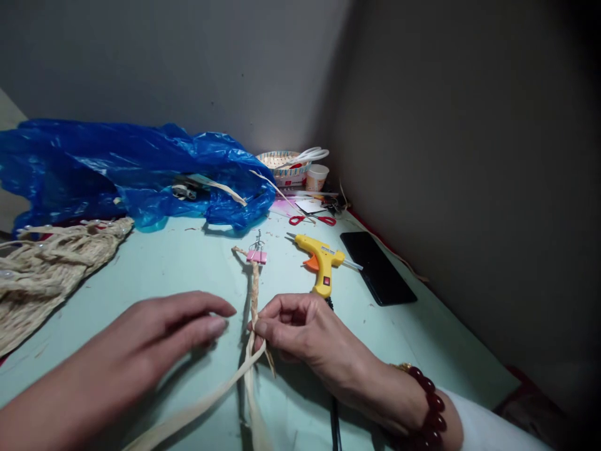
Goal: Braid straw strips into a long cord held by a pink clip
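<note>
A thin braid of pale straw strips (254,289) lies on the light green table (188,263), its far end held by a pink binder clip (256,255). My right hand (300,332) pinches the braid's near end, where loose strips (220,388) trail toward me. My left hand (154,341) hovers just left of the braid, fingers stretched out and holding nothing. A dark red bead bracelet (429,407) circles my right wrist.
A yellow glue gun (322,263) and a black phone (378,266) lie to the right. Red scissors (312,220), a small basket (283,164) and a cup (317,177) stand at the back. A blue plastic bag (117,169) and woven straw work (42,269) fill the left.
</note>
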Demonstrator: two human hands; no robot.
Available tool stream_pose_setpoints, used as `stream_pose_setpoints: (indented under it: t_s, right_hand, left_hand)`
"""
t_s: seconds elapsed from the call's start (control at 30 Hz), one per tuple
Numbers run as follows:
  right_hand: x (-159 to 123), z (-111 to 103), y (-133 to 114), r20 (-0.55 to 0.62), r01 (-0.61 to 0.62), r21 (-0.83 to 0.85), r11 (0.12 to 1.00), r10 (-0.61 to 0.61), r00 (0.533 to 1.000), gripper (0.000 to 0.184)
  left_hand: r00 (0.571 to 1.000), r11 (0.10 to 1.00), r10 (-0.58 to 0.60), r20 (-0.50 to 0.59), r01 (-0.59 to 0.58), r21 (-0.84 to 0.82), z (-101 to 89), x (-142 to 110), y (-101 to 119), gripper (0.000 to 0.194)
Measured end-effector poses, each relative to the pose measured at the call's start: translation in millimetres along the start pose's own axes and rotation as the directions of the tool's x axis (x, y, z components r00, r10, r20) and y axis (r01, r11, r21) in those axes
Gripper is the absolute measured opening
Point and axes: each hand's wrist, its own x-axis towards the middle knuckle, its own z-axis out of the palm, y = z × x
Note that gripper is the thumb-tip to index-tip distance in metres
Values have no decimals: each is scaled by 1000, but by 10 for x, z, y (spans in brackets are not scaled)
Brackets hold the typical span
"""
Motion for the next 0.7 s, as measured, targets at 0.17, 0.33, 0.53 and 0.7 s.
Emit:
stream_pose_setpoints:
  t_s: [0.17,0.33,0.53,0.7]
  right_hand:
    - [0,-30,20,71,4,106,994,-12,997,30]
    - [9,-53,24,61,-3,62,998,-1,998,29]
    - [41,-90,-1,94,-13,71,997,6,996,25]
    - [38,-130,-78,107,-28,66,997,20,994,18]
  left_hand:
    - [884,753,-146,445,391,-529,111,135,19,48]
    - [903,767,-71,423,321,-555,248,107,-52,36]
    - [903,844,-88,421,292,-450,136,102,-69,31]
    - [834,765,-214,509,467,-443,173,-177,-56,30]
